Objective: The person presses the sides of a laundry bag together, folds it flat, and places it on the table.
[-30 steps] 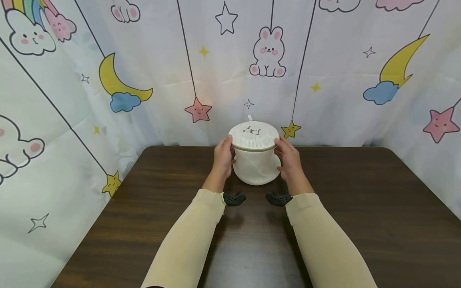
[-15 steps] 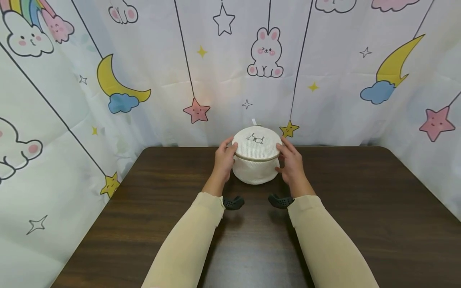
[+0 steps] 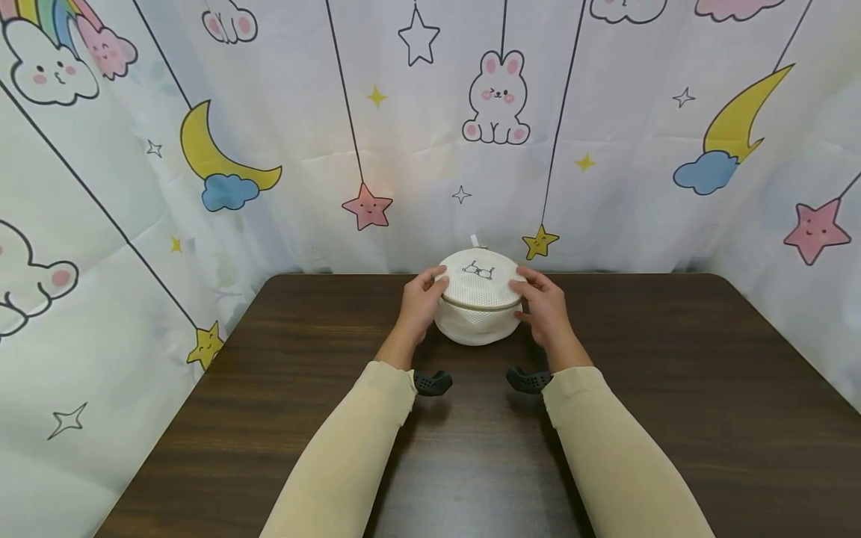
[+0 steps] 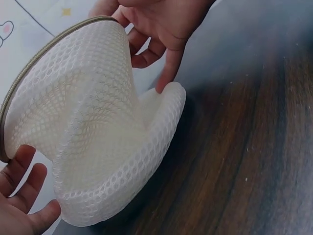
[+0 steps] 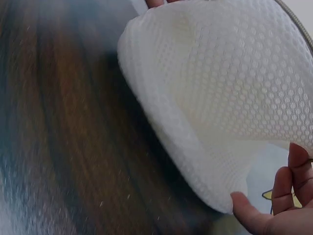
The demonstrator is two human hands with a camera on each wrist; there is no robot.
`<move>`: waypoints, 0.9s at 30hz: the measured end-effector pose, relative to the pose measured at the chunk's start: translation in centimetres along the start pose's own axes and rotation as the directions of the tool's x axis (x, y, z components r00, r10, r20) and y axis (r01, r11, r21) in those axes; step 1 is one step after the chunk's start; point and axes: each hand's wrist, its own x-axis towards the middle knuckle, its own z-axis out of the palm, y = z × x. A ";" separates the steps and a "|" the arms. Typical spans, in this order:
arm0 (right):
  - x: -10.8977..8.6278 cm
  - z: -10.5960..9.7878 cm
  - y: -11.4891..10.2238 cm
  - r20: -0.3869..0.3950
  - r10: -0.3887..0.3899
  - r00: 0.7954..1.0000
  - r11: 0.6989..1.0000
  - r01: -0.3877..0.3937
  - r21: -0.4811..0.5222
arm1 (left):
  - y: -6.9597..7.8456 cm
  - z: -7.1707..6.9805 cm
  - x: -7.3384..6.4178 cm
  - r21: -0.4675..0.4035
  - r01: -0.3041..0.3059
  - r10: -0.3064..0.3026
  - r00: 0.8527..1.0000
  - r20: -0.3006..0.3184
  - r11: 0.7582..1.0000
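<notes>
A round white mesh laundry bag [image 3: 479, 282] sits near the table's far edge, its lid tilted toward me and marked with a small black drawing. A beige zipper [image 4: 63, 36] runs round the lid's rim. My left hand [image 3: 418, 305] grips the rim on the left, thumb on top. On the other side my right hand [image 3: 546, 308] holds the rim the same way, with a lower finger touching the bag's base. Seen from the wrists, the mesh side wall [image 5: 220, 88] is creased and folded inward between lid and base.
The dark brown wooden table [image 3: 282, 418] stretches out in front and to both sides. Behind it hangs a white curtain [image 3: 303, 90] printed with moons, stars and rabbits. Black wrist straps [image 3: 433, 383] show at the sleeve cuffs.
Both hands have brought the bag's lid down and tilted it toward me, so the bag is lower and its side wall squashed. The base has stayed about in place.
</notes>
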 end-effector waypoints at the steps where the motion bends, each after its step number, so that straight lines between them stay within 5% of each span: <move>1: 0.1 0.0 0.1 0.000 0.002 1.000 1.000 -0.002 -0.020 | 0.0 0.0 0.0 0.018 0.003 -0.003 1.000 0.003 1.000; 11: 0.3 -0.4 0.6 -0.001 0.020 1.000 0.973 -0.019 -0.230 | -0.9 0.0 0.2 0.128 0.018 -0.022 0.999 0.030 0.992; 17: 0.1 -0.4 0.6 -0.003 0.009 1.000 0.971 -0.010 -0.240 | -1.0 -0.2 0.1 0.228 -0.059 0.035 0.994 0.108 0.972; 27: 0.0 -0.6 0.9 0.017 -0.039 0.999 0.936 0.043 -0.350 | -1.1 -0.3 0.2 0.393 -0.186 0.110 0.972 0.208 0.901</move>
